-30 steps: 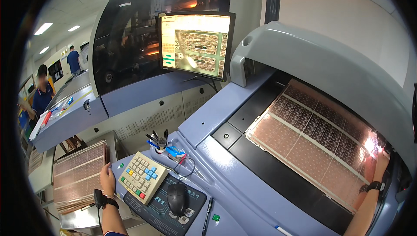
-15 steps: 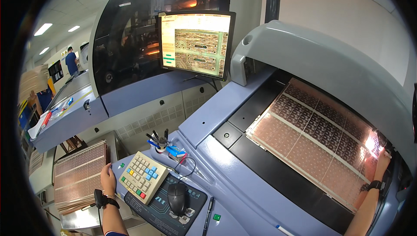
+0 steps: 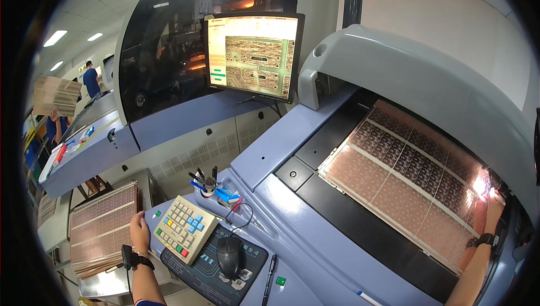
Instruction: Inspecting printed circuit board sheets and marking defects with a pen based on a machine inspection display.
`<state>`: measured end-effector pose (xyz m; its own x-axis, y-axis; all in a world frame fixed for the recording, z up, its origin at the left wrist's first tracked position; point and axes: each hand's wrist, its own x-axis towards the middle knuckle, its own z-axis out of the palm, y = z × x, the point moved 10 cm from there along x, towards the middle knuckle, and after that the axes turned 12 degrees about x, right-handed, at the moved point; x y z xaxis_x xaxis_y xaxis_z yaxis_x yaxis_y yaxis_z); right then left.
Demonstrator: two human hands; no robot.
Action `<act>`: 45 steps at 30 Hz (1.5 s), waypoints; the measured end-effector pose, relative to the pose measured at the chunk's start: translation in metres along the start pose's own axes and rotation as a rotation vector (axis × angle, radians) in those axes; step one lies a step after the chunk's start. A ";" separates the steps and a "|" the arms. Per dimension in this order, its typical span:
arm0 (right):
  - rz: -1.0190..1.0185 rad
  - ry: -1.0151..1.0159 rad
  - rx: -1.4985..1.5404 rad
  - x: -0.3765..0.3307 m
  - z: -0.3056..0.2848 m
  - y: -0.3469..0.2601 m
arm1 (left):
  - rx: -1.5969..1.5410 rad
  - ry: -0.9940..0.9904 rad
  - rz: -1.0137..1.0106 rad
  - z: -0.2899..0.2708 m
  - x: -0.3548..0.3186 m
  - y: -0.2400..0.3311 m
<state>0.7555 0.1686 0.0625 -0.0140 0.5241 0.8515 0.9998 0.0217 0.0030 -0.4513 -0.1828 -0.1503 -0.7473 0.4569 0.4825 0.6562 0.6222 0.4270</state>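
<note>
Blue-grey machine surface (image 3: 315,154) with black bed, desk items at its near-left end.

Large copper-coloured panel (image 3: 405,188) lies flat on the black bed (image 3: 360,227); right grip (image 3: 495,204) rests on the panel's far-right edge. Keypad with coloured keys (image 3: 185,234) just right of left grip (image 3: 139,231), which rests at the surface's left edge. Black mouse (image 3: 229,254) on a dark mat (image 3: 208,266), right of keypad. Pen cup (image 3: 207,186) beyond keypad. Black pen (image 3: 269,272) right of mat. Stack of copper panels (image 3: 101,230) on a lower shelf, left of left grip.
</note>
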 end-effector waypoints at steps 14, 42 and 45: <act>0.383 0.069 0.848 -0.016 0.039 0.079 | -0.022 0.003 0.022 -0.009 -0.002 0.017; 0.138 0.291 0.862 -0.019 0.005 0.039 | -0.009 0.001 0.064 -0.002 0.001 0.008; 0.230 0.081 0.892 -0.014 0.021 0.049 | -0.006 0.001 0.063 -0.003 0.001 0.009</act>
<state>0.8048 0.1802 0.0398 0.2185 0.5363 0.8153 0.5940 0.5898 -0.5471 -0.4460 -0.1784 -0.1440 -0.7045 0.4942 0.5094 0.7023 0.5886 0.4003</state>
